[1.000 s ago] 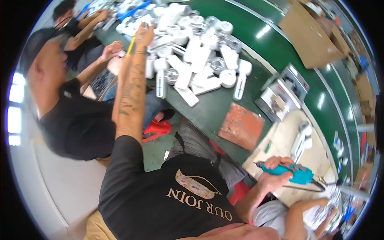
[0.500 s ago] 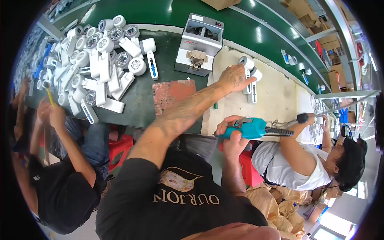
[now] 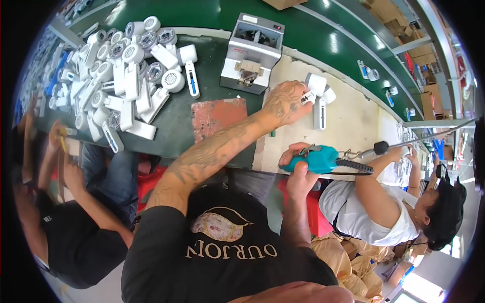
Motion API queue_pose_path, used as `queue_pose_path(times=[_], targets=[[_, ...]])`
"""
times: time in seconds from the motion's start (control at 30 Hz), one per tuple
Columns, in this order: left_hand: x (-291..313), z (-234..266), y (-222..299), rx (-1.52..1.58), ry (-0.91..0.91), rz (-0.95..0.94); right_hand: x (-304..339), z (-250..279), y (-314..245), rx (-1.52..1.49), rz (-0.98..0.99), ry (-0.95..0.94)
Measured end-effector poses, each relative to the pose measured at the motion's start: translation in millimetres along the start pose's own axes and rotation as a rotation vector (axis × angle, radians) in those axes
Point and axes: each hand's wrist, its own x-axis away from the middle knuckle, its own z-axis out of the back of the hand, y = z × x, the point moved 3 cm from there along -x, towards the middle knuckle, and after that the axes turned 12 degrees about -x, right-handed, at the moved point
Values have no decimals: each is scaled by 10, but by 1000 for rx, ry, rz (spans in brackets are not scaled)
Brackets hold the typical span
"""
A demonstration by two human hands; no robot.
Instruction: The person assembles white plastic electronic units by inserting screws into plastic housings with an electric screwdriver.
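My left hand [image 3: 287,102] reaches across the bench, its fingers closed around the handle of a white handheld device with a rounded head [image 3: 316,84], tilted over the pale board. Beside it lies a second white device [image 3: 320,112] with a long handle, its head partly behind the first. My right hand [image 3: 302,178] is wrapped round a teal electric screwdriver [image 3: 316,159], held level above the board's near edge. A chain and a black coiled cord run from its right end. Its bit is hidden by my fingers.
A grey-white screw feeder [image 3: 251,54] stands ahead. A heap of white devices [image 3: 121,76] covers the left of the bench, near a worn red plate [image 3: 218,119]. Co-workers sit left [image 3: 81,242] and right [image 3: 364,207]. Beyond runs a green conveyor [image 3: 328,35].
My left hand has drawn slightly left, tilting the device it holds away from the one beside it. The screwdriver in my right hand has shifted a little to the right.
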Motion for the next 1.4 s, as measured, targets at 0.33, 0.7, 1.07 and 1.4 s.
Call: queue_pose_path(times=[0.33, 0.7, 1.07, 1.4], targets=[[1144, 1350, -431, -327, -50, -200, -225, -399, 87, -15, -121, -86], [1301, 1344, -603, -281, -39, -218, -750, -1059, 134, -266, 113, -166], [1276, 1301, -627, -269, 23, -229, -870, -1190, 313, -207, 153, -125], [1056, 1357, -800, -297, -88, -159, -1220, -1261, 210, -179, 215, -161]])
